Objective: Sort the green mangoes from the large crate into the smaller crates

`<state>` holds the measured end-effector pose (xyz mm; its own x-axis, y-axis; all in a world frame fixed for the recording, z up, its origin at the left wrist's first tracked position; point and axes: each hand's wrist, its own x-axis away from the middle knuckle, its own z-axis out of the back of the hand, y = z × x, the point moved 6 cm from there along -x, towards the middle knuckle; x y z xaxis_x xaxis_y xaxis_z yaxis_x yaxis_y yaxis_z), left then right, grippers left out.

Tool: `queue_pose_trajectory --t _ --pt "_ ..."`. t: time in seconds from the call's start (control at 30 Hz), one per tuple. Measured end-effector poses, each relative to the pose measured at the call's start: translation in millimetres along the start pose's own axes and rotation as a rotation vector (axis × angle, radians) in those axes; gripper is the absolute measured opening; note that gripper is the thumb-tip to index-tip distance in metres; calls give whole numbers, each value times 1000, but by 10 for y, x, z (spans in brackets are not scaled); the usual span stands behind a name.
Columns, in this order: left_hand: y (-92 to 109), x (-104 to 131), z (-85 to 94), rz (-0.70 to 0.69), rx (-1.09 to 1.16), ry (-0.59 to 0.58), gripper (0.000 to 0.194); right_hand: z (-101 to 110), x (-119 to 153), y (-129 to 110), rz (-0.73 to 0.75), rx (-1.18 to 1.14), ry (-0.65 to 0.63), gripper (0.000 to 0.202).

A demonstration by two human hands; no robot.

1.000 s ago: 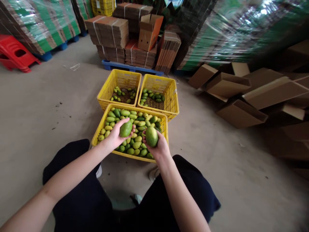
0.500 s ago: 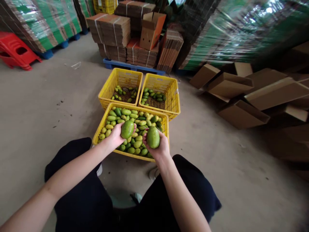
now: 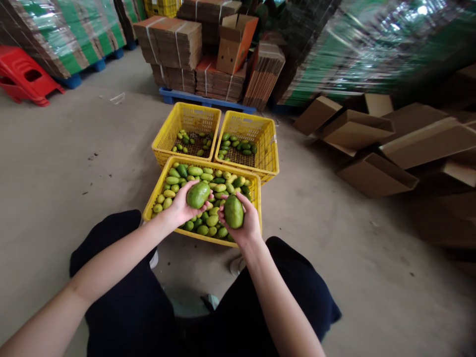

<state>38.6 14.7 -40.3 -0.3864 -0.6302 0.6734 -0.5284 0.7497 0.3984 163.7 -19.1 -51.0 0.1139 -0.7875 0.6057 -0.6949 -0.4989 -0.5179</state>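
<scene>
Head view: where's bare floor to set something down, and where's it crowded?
Bare floor lies left of the yellow crates, toward the red stool, and right of them, toward the cardboard boxes. Crowded: the front crate, covered with fruit beneath the left hand and right hand, each holding one.

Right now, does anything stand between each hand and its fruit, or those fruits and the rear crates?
Nothing visible separates left hand from left fruit, right hand from right fruit; the front crate's far rim lies before the rear crates.

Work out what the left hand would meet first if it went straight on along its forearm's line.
Probably the loose fruit in the near yellow crate, though how high the left hand hovers above it is unclear.
</scene>
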Motion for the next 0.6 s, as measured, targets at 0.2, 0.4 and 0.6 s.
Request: queue_pose_trajectory --t 0.2,0.4,0.6 --pt "-27 -71 -6 4 16 -84 39 88 -56 5 12 -61 98 26" --pt "26 -12 -45 -119 -51 -135 11 51 24 -49 82 -18 100 12" --pt "56 28 29 -112 9 21 11 79 67 -6 -45 -105 201 29"
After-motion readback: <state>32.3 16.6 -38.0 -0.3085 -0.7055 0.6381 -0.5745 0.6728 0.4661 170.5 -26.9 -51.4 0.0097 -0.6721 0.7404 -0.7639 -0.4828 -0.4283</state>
